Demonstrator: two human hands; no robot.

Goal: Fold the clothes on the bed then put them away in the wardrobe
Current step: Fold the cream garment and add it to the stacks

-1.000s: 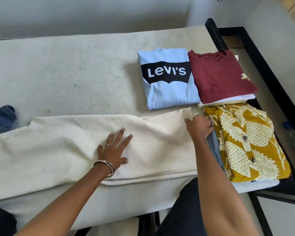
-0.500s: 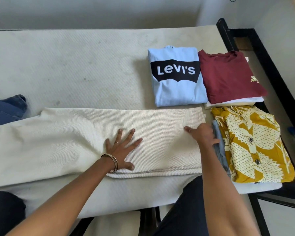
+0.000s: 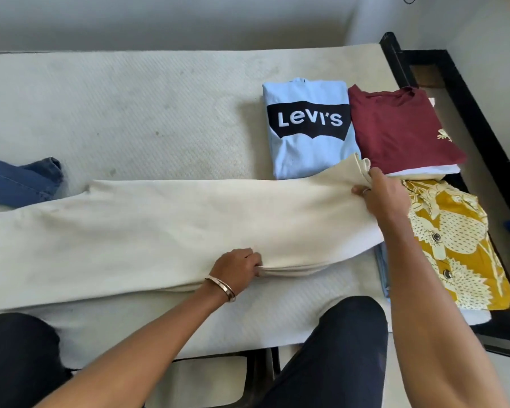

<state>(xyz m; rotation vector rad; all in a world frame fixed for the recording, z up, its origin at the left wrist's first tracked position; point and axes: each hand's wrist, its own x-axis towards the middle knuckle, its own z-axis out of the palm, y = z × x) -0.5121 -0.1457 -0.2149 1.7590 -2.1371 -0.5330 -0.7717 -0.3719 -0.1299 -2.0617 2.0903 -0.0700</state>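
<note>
A long cream garment (image 3: 159,228) lies across the near part of the bed (image 3: 130,113). My left hand (image 3: 237,267) grips its near edge, fingers curled into the fabric. My right hand (image 3: 379,197) pinches its far right corner and holds that end raised off the bed. Folded clothes lie at the right: a light blue Levi's shirt (image 3: 306,142), a maroon shirt (image 3: 401,134) on a white piece, and a yellow patterned shirt (image 3: 454,240) on a blue piece.
Blue jeans (image 3: 21,181) lie at the bed's left edge. A black bed frame (image 3: 454,92) runs along the right side, with floor beyond it. My dark-trousered knees sit at the near edge.
My left hand went from lying flat on the cream garment to gripping its near edge. My right hand has lifted the garment's right end off the bed.
</note>
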